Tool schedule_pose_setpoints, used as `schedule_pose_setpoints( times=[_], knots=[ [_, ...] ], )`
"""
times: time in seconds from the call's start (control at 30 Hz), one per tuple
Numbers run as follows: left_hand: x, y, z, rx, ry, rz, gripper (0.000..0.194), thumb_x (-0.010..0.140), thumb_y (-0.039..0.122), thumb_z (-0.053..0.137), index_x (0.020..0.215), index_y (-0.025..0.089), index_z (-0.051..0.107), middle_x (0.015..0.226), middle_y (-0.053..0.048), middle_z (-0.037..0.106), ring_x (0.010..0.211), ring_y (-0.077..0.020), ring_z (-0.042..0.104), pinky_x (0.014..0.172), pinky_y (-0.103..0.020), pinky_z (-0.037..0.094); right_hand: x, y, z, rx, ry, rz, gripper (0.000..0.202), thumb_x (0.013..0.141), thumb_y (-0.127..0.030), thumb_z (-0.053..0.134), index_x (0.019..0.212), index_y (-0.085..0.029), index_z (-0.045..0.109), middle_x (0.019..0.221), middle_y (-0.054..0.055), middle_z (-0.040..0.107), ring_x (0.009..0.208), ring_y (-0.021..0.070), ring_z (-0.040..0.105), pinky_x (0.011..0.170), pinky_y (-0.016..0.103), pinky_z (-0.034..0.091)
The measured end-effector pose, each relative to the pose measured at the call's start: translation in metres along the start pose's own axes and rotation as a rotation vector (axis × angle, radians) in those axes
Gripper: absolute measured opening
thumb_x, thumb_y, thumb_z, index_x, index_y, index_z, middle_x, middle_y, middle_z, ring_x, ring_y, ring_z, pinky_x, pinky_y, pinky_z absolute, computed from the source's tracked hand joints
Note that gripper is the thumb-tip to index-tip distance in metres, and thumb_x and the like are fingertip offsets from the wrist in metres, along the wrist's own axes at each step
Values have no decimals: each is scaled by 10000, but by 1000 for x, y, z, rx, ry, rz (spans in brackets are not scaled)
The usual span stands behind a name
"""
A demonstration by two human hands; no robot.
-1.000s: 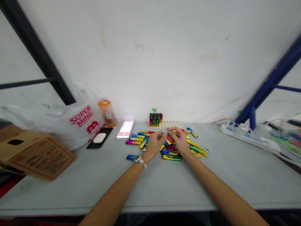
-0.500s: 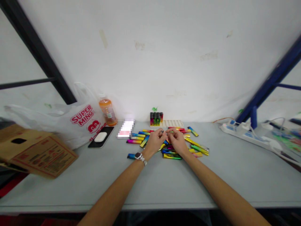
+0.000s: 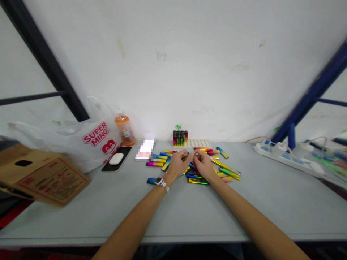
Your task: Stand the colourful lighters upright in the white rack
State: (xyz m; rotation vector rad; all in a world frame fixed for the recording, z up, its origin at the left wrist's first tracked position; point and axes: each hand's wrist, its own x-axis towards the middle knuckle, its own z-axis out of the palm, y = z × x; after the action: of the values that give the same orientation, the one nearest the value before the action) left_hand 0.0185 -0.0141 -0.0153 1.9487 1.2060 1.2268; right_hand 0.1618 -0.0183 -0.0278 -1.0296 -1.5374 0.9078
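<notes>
My left hand [image 3: 179,163], with a watch on its wrist, is closed on something small and dark that I cannot make out. Fingertips nearly touching it, my right hand [image 3: 203,164] is also closed, and what it pinches is hidden. Both are above a loose spread of shiny coloured lighters [image 3: 197,180] on the grey table. Behind them, several dark-topped lighters [image 3: 179,138] stand upright in a group at the left part of a cream tray with holes [image 3: 200,143].
At the left are a cardboard box [image 3: 54,180], a white plastic bag [image 3: 67,141], an orange bottle [image 3: 125,130], and a black phone [image 3: 125,153] bearing a white case [image 3: 116,158]. A blurred white item [image 3: 145,148] lies nearby. A power strip [image 3: 287,159] lies right.
The fingers of both hands have shifted slightly against each other, and a dark end now shows at my left fingertips. The view has tilted a little.
</notes>
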Motion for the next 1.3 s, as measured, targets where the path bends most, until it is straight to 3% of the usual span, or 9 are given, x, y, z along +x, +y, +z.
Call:
schedule_pose_setpoints(
  times=[0.23,0.63,0.97,1.17,1.3],
  knots=[
    [-3,8,-3,-17,-6,17,465,876,563,486,616,188,400,564,54,377,546,-96,358,537,-250,259,-1,-5,0,1,-3,6,196,823,-387,556,817,-192,574,505,-67,447,445,108,364,444,232,275],
    [3,2,-1,86,50,-30,298,863,349,454,617,201,373,533,65,382,512,-100,361,536,-257,242,-1,-2,0,-48,-5,-1,137,815,-310,530,830,-192,598,497,-69,441,435,103,365,446,223,262],
    [3,-1,2,61,37,-26,293,863,352,453,627,204,362,540,69,351,521,-101,352,537,-254,237,-1,-2,0,-68,-6,-21,146,822,-300,510,840,-183,597,498,-66,454,444,105,381,453,225,273],
    [1,1,0,52,40,-14,404,876,492,498,629,204,358,550,65,342,532,-103,340,537,-260,246,0,-1,0,-85,-3,-20,151,832,-316,525,832,-180,589,514,-69,432,457,103,370,456,226,272],
    [-2,0,0,-146,29,-50,520,926,647,298,666,208,397,578,36,398,551,-125,381,532,-271,291,-2,-3,-1,-8,-24,-78,194,847,-310,552,982,-179,599,538,-80,404,483,107,375,483,230,294]
  ],
)
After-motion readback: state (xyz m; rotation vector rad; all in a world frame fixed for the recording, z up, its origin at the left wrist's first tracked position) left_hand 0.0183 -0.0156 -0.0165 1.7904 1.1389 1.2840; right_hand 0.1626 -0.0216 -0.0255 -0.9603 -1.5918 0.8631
